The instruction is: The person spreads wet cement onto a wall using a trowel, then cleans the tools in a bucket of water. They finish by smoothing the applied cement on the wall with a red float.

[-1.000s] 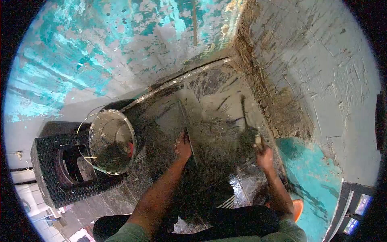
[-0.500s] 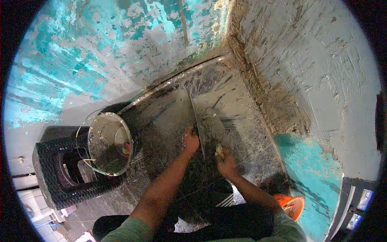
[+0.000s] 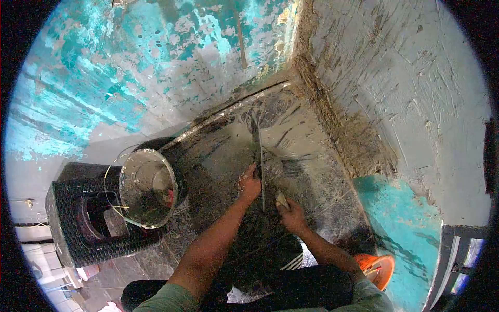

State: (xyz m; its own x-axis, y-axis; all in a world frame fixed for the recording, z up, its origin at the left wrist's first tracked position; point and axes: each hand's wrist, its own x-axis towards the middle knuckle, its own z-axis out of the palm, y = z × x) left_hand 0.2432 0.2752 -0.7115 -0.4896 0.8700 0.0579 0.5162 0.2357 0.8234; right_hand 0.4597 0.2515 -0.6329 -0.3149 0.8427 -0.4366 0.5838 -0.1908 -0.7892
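Note:
My left hand (image 3: pixel 249 183) is closed on the grip of a long, flat plastering float (image 3: pixel 262 177), which stands nearly edge-on to me. Wet grey mortar smears the fingers. Just right of it, my right hand (image 3: pixel 292 216) wraps round the pale handle of a trowel (image 3: pixel 282 199). The trowel's blade points away from me, close to the float's face, and blends into the grey behind it. Beneath both tools lies a dark floor slab (image 3: pixel 208 192) streaked with mortar.
A mortar-stained bucket (image 3: pixel 173 182) with a wire handle is at the left, beside a black woven-pattern stool (image 3: pixel 65 223). An orange bucket (image 3: pixel 384 268) stands near my right knee. A peeling turquoise wall (image 3: pixel 171 57) and a grey plastered wall (image 3: pixel 416 78) meet ahead.
The float has turned more upright in view. The trowel's blade, earlier broad and plain to see along the float, now shows much less; its handle has tilted leftward.

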